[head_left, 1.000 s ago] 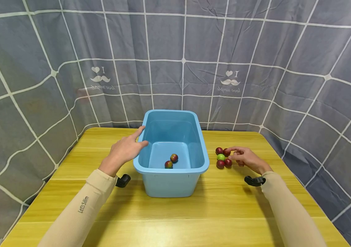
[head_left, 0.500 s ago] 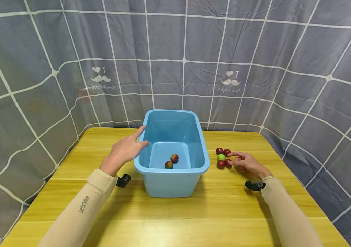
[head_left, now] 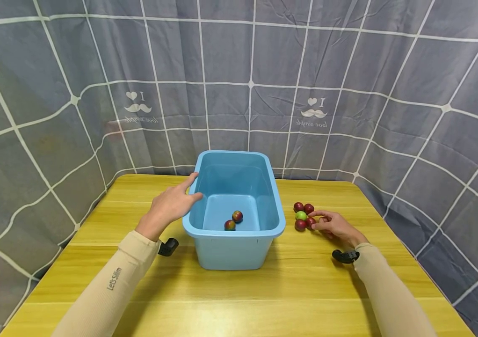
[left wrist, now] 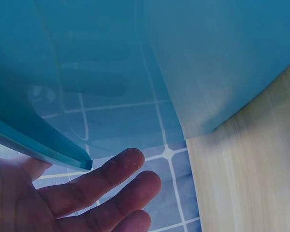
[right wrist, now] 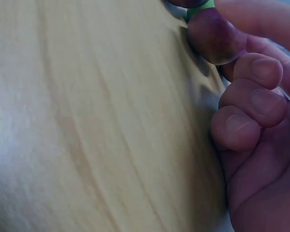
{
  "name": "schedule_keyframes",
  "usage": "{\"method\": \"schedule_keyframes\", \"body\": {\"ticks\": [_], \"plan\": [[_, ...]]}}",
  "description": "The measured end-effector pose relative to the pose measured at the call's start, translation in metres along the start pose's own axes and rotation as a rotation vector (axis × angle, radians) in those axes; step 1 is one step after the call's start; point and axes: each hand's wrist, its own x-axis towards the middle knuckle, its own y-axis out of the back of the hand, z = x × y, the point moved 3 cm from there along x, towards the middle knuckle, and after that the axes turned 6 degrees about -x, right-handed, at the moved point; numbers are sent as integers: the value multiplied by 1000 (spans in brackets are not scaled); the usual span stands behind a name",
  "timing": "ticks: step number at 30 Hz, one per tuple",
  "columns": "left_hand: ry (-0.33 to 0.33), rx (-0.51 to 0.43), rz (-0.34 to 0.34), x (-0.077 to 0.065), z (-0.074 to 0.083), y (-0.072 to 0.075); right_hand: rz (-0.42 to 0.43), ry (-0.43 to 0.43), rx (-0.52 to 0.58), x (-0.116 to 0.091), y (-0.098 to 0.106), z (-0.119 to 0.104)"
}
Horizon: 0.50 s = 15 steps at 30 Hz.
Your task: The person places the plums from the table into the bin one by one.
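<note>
A blue plastic tub [head_left: 234, 250] stands mid-table with two reddish plums [head_left: 237, 216] on its floor. My left hand [head_left: 170, 207] rests on the tub's left rim, its thumb over the edge. In the left wrist view, several fingers [left wrist: 113, 186] extend loosely below the rim, not wrapped round it. To the tub's right, several dark red plums [head_left: 300, 225] surround a green round fruit [head_left: 300, 215]. My right hand [head_left: 337, 227] pinches the nearest right plum [right wrist: 215, 36] with thumb and index finger. Its other fingers curl beside the table; part of the plum is hidden.
The wooden table [head_left: 239, 299] reaches back to a grey curtain [head_left: 226, 107] with white grid lines, which also hangs along both sides. A black wrist strap [head_left: 345, 256] sits at the right cuff, and another black piece [head_left: 168, 246] at the left.
My right hand has come down from the back right plum to the near right one, where its thumb and index finger have closed. The left hand and the tub stay in place.
</note>
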Motion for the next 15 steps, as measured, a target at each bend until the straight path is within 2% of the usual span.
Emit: {"method": "schedule_keyframes", "body": {"ticks": [9, 15], "plan": [[-5, 0, 7, 0, -2, 0, 24, -7, -26, 1, -2, 2], [-3, -6, 8, 0, -2, 0, 49, -44, -43, -1, -3, 1]]}}
